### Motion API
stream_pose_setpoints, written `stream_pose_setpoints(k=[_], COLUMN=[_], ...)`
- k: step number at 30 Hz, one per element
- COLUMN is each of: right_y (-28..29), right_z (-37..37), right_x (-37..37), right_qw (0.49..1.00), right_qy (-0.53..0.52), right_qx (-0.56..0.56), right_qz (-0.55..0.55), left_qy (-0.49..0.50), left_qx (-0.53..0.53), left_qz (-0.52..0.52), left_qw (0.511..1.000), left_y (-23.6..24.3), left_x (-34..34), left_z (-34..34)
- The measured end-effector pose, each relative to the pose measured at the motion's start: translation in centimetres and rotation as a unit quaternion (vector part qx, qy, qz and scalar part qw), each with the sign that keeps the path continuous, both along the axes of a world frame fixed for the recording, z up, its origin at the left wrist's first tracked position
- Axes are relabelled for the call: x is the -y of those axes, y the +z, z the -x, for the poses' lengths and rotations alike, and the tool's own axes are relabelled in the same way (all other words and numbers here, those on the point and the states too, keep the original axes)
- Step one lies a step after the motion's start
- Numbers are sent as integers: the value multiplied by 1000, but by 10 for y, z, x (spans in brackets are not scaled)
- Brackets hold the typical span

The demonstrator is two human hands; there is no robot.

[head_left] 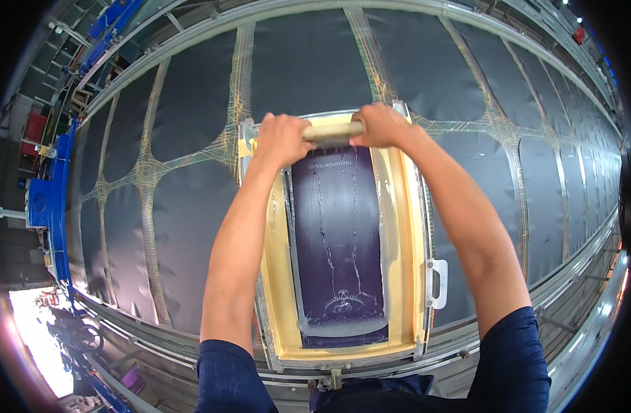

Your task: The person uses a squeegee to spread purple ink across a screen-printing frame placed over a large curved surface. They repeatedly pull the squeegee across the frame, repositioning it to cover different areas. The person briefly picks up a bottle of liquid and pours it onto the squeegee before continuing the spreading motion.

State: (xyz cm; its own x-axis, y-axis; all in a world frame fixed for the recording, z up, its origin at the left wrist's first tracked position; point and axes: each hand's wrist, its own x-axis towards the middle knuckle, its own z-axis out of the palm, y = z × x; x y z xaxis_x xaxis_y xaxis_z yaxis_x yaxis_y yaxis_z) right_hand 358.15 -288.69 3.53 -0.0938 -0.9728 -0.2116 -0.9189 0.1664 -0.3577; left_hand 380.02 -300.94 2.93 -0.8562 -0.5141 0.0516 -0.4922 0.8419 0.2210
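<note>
My left hand (283, 138) and my right hand (381, 126) grip the two ends of a pale squeegee (333, 131), fingers closed over its handle. The squeegee lies crosswise at the far end of a printing screen (275, 310), a rectangular frame lined with yellow tape. Inside the frame is a dark purple mesh (337, 220) with light lettering, a small bicycle drawing near its close end, and wavy wet streaks along its length. The squeegee's lower edge is mostly hidden by my hands and the handle.
A white handle bracket (436, 283) sticks out from the frame's right side. Beneath the screen, a long table carries dark sheets (298, 55) separated by strips of criss-crossed lines. Metal rails (140, 336) run along the table's near and far edges. Blue machinery (47, 206) stands at the left.
</note>
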Motion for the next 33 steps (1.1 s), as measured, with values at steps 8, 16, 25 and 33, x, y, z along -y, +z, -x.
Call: stream_pose_setpoints(k=[8, 16, 25, 33], right_y=[-5, -7, -16, 10], right_z=[-6, -79, -205, -193], right_x=[-1, -105, -316, -363], right_qw=[1000, 1000, 998, 973], right_qy=[-6, 2, 59, -117], right_qx=[-7, -6, 12, 154], right_qz=[-17, -31, 10, 125], left_qy=[16, 5, -13, -22], left_qx=[11, -4, -17, 33], left_qz=[-16, -25, -31, -14], left_qw=[1000, 1000, 999, 999], left_y=[-9, -12, -19, -8], left_x=[-3, -111, -324, -373], left_z=[-2, -77, -218, -252])
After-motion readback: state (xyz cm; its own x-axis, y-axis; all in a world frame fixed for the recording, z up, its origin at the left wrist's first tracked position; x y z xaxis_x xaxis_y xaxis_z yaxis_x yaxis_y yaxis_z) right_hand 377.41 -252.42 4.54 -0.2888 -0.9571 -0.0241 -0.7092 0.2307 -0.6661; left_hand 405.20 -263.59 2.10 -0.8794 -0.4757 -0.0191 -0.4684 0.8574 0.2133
